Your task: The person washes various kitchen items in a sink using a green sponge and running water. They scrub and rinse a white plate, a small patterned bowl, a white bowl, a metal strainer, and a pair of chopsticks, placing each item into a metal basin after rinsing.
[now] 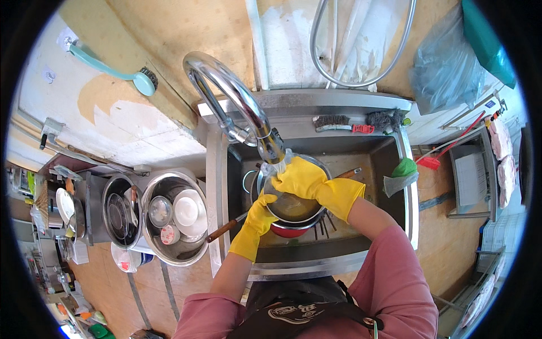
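Both my hands wear yellow rubber gloves over the stainless-steel sink (305, 268). My left hand (257, 217) grips the near-left rim of a round metal bowl (294, 207), which looks wet inside. Over the bowl's far side, under the faucet head (272, 152), my right hand (302, 178) has its fingers bent; whether it holds something is hidden. Water runs from the faucet beside it. Below the bowl sits a red vessel (290, 231), mostly covered. Wooden handles (349, 173) stick out on both sides, and several dark sticks (324, 224) lie in the basin.
Left of the sink stand a steel basin (149, 237) with white dishes (186, 211) and a darker basin (106, 224). A wire brush (334, 127) and a dark scourer (385, 120) lie on the back ledge. A green-and-grey cloth or sponge (401, 173) hangs over the right rim.
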`<act>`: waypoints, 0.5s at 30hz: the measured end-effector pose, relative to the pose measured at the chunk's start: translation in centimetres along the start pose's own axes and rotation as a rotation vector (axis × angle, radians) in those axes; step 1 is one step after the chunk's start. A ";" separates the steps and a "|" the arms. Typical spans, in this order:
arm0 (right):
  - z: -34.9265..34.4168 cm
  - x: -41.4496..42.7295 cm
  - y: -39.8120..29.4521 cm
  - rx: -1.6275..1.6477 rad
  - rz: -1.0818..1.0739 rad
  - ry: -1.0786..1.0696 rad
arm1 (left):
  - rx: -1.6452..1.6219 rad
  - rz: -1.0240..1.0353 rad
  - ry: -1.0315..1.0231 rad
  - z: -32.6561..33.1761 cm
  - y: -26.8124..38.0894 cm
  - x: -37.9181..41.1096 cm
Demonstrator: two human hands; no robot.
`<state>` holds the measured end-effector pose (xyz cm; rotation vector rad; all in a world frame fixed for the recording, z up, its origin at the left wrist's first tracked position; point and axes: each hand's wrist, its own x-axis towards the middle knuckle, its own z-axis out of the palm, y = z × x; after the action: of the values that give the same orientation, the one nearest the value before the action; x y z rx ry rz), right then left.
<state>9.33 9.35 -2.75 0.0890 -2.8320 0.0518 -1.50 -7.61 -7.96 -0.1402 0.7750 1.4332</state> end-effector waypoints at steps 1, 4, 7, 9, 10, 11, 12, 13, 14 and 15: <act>0.0 0.3 -0.3 0.013 0.103 -0.055 | -0.021 0.019 -0.014 -0.4 -0.2 0.0; 0.4 0.9 -1.1 0.138 0.592 -0.185 | 0.102 0.235 0.009 -0.9 -1.3 0.4; 3.1 0.0 -2.3 0.288 1.135 -0.271 | -0.019 0.313 0.212 0.9 -1.1 1.4; 4.1 -1.4 -4.1 0.171 1.079 -0.392 | -0.021 0.393 0.262 1.0 -1.0 2.0; 3.8 -1.7 -5.6 0.201 1.102 -0.440 | -0.012 0.405 0.265 1.2 -1.1 2.0; 3.3 -1.7 -6.9 0.231 1.126 -0.488 | -0.002 0.416 0.267 1.4 -1.2 2.1; 2.4 -0.8 -7.2 0.408 1.107 -0.599 | 0.062 0.417 0.239 1.0 -1.4 2.1; 2.7 0.0 -7.4 0.578 1.185 -0.549 | 0.006 0.401 0.215 0.1 -1.7 2.5; 3.3 0.9 -7.7 0.750 1.256 -0.496 | -0.049 0.386 0.191 -1.0 -2.4 3.0; 3.7 1.6 -7.8 0.963 1.374 -0.375 | -0.104 0.357 0.161 -1.7 -3.4 3.2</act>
<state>7.24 1.27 -5.58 -1.6967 -2.2670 1.7263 0.71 -6.48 -12.22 -0.2064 0.8886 1.8189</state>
